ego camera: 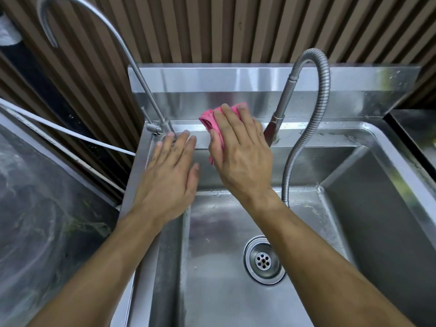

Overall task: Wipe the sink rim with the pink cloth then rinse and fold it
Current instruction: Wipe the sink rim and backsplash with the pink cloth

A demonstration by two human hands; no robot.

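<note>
One hand [238,147] atop pink cloth [207,121]

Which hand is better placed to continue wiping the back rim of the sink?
Right hand: it already presses the pink cloth flat on the back rim. Left hand is bare, beside the faucet base.

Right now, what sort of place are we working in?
Likely a kitchen wash area, possibly commercial: a steel sink with a splashback, a gooseneck tap and a flexible spray hose.
</note>
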